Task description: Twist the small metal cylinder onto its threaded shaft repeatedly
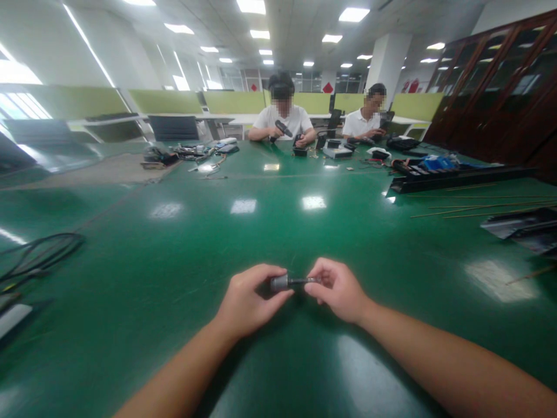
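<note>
Above the green table (183, 244), my left hand (252, 299) grips a grey cylindrical part (279, 283) between thumb and fingers. From its right side a thin dark shaft (297, 281) runs across to my right hand (335, 287), which pinches its far end. The small tip between the right fingers is partly hidden. Both hands are a short way apart, joined by this one item, which lies roughly level.
Black cables (47, 252) lie at the left edge. Across the table sit two people in white shirts with tools and parts. A long black channel (456, 177), a blue item (439, 163) and thin rods (483, 205) are at the right.
</note>
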`<state>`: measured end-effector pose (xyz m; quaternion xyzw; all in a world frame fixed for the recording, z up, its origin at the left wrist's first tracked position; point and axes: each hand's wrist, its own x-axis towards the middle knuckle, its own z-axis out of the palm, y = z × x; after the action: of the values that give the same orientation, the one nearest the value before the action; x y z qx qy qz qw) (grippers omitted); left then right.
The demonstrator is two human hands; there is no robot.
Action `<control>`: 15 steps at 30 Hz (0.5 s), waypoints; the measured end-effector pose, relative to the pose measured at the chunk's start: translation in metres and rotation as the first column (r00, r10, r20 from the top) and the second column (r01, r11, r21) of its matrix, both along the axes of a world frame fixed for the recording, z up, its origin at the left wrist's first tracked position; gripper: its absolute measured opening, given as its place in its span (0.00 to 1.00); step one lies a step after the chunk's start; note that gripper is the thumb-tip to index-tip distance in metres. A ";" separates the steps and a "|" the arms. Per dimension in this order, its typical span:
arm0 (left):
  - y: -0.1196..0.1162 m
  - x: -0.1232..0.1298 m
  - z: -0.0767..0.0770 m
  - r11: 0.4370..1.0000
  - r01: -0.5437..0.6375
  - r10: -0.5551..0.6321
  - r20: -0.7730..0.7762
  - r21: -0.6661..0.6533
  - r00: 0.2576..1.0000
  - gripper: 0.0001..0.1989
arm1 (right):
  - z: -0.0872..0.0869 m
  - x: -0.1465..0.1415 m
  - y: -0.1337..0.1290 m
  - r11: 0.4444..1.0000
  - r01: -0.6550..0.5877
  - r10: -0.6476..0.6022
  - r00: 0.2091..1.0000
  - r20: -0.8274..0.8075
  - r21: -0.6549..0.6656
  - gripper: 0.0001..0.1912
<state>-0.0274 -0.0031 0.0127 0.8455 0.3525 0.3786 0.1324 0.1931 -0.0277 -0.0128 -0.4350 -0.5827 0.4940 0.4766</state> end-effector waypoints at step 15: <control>0.001 -0.001 0.002 1.000 -0.002 0.002 0.009 0.009 1.000 0.13 | -0.001 0.001 0.001 1.000 -0.004 0.003 0.998 -0.055 -0.017 0.09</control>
<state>-0.0285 -0.0020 0.0145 0.8442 0.3510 0.3839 0.1297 0.1945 -0.0266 -0.0141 -0.4243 -0.5659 0.5116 0.4878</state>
